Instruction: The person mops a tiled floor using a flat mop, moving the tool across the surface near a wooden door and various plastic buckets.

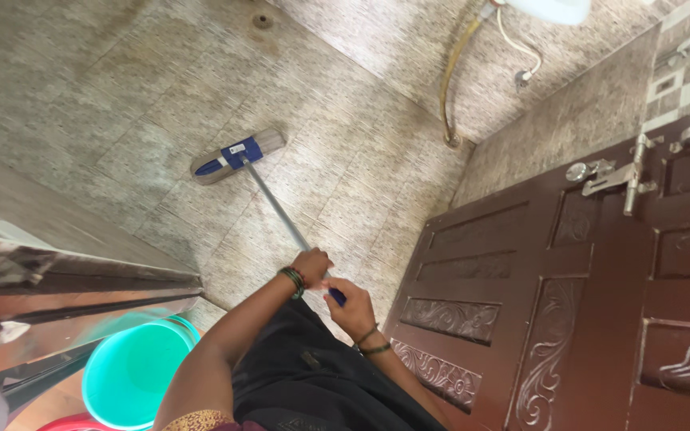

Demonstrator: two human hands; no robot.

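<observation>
- Left hand point(311, 266): fingers wrapped around the mop handle point(277, 209), the forward grip, nearer the head.
- Right hand point(350, 306): clamped on the handle's blue end.
- Mop head point(237, 156): flat on the tiled floor point(121, 96), ahead and leftward; handle slants down toward it.

Flat mop point(239, 156), grey pad with blue plate, head flat on tiled floor, metal handle slanting up, blue grip end.

I see the mop head point(237, 156) on the floor point(121, 88) ahead, bucket point(133, 371) at my left, door point(569, 303) at my right, hose point(450, 80) beyond.
</observation>
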